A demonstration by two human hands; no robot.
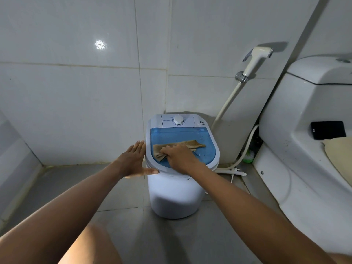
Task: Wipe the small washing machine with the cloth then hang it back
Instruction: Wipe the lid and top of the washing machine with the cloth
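Note:
The small white washing machine [174,195] stands on the grey floor in the corner, with a blue see-through lid [182,135] and a white dial at its back. A tan cloth [192,143] lies flat on the lid. My right hand [180,156] rests on top of the cloth's near half, fingers bent over it, pressing it onto the lid. My left hand [135,160] lies with straight fingers against the machine's left rim, thumb along the front edge.
A white toilet [304,149] fills the right side, with a black phone [328,129] on it. A bidet sprayer [256,60] hangs on the tiled wall, its hose running down behind the machine. My knee shows at the bottom.

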